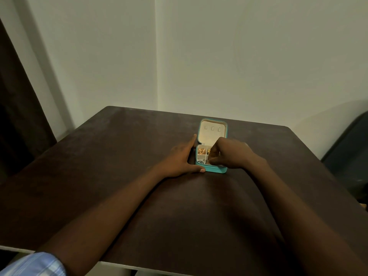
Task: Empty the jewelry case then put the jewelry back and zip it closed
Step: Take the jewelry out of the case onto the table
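Left hand (180, 159) flat, bracing the jewelry case (211, 169) w/o gripping; right hand (229, 154) pinching inside (contents unclear) — lift pieces singly.

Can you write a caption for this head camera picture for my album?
Left hand steadies an open teal jewelry case on a dark brown table while right hand reaches inside.
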